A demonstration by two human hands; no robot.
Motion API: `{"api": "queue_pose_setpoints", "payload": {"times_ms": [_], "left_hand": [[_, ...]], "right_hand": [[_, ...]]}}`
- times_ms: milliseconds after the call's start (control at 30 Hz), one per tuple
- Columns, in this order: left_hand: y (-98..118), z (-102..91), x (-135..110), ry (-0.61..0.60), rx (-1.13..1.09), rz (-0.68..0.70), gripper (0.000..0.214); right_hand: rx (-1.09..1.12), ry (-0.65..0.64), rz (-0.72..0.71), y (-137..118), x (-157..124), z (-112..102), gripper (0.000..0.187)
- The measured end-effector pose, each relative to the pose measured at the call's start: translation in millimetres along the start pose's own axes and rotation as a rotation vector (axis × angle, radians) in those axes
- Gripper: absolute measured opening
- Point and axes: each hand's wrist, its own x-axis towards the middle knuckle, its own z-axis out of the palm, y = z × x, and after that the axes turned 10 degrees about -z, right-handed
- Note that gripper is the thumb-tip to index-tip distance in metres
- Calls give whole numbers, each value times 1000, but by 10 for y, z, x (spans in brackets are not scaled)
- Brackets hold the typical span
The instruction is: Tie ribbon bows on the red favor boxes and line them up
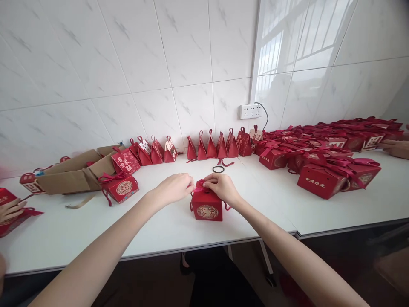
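Observation:
A red gift box [207, 209] with a round gold emblem stands upright on the white table in front of me. Pink-red ribbon [200, 186] runs across its top. My left hand [179, 186], fingers closed, pinches the ribbon at the box's upper left. On the top right, my right hand [222, 186] is also closed, thumb and fingers pinching ribbon against the box. The exact knot or loop is hidden by the fingers. Ribbon cords hang down both sides of the box. Just behind it lies a dark ring [218, 169].
Small red pyramid boxes [211, 147] line the wall. Many ribboned boxes [322, 179] crowd the right. At left are an open cardboard carton [70, 179] and a ribboned box [123, 189]. Other people's hands show at the far left [11, 211] and far right [396, 148].

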Motion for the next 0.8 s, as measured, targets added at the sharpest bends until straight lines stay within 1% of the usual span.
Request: {"api": "queue_pose_setpoints", "payload": {"times_ms": [167, 333, 433, 533, 633, 700, 800], "left_hand": [[35, -80, 49, -55, -196, 63, 21], [167, -171, 169, -169, -228, 121, 11], [206, -179, 284, -162, -244, 163, 14], [143, -103, 398, -126, -258, 137, 14], [1, 55, 467, -60, -314, 72, 13], [-89, 178, 465, -29, -357, 39, 15], [-163, 347, 387, -22, -427, 4, 17]], "right_hand": [[5, -22, -54, -13, 10, -4, 10], [24, -72, -60, -14, 18, -24, 14], [54, -110, -50, 3, 32, -49, 16], [111, -145, -35, 42, 49, -68, 14], [179, -125, -12, 94, 57, -78, 10], [220, -91, 5, 125, 56, -79, 16], [263, -53, 20, 154, 52, -75, 22]]}}
